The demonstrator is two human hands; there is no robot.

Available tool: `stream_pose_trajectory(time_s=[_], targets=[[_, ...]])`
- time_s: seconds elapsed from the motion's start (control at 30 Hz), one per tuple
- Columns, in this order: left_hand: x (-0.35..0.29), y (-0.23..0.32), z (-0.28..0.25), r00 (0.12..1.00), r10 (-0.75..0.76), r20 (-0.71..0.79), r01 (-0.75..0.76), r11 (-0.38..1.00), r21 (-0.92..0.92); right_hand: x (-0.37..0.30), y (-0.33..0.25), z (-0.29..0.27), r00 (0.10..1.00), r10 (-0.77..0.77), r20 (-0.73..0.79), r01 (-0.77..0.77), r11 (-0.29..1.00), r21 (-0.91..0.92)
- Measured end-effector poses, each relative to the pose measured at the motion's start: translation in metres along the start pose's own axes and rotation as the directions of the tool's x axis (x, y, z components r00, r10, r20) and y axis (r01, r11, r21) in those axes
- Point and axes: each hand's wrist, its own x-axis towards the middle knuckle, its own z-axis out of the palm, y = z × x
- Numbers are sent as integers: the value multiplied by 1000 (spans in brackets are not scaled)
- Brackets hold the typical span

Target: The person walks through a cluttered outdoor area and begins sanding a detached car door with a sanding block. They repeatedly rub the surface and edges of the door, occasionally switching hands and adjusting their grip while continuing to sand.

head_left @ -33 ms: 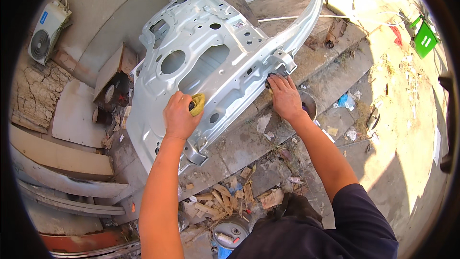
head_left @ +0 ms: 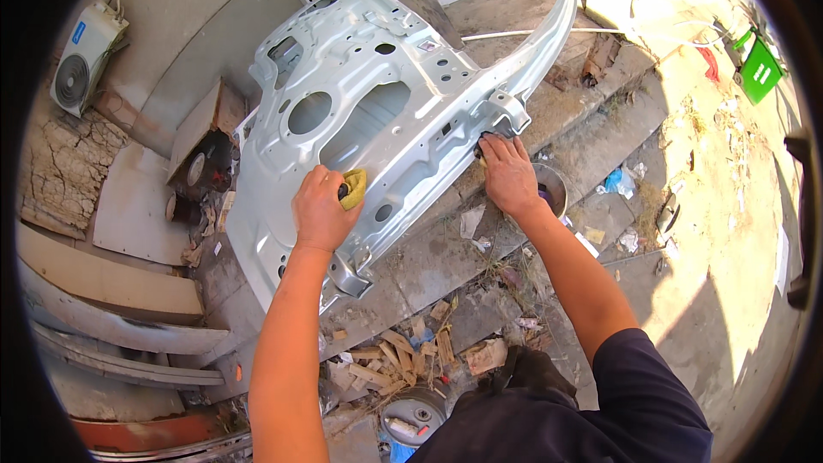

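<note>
Door (head_left: 410, 139) lies ahead of and between both hands; likely stiff, smooth and awkwardly heavy, best lifted by its thick near edge. The left hand (head_left: 326, 208) curls closed around a yellow cloth (head_left: 353, 189); the right hand (head_left: 512, 178) bends over that edge, its hold too hidden to tell. Since the earlier frame, almost nothing has shifted.

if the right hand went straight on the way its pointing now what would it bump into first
Most likely the near edge of the car door: the right hand overlaps it in the picture, though this view cannot settle whether they touch.
</note>
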Motion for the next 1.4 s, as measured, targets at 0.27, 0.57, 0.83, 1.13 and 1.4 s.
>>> stream_pose_trajectory(time_s=[0.27, 0.57, 0.83, 1.13, 1.4], targets=[[-9, -7, -2, 1000, -11, -3, 11, 1000, 17, -32, -54, 7, 984, -128, 122, 115, 988, 106], [-2, 1, 4, 999, 5, -35, -5, 1000, 1, -28, -80, 20, 997, -39, 67, 24, 977, 210], [-7, 0, 2, 1000, -24, -18, 24, 1000, 0, 22, -41, -54, 859, 373, -351, -121, 814, 567], [-4, -1, 0, 997, -12, -73, 7, 998, -61, 82, 58, -137, 801, 391, -453, -252, 907, 337], [-5, -1, 4, 997, -12, -75, 6, 996, -87, 70, 65, -56, 984, -179, -3, 179, 983, 35]])
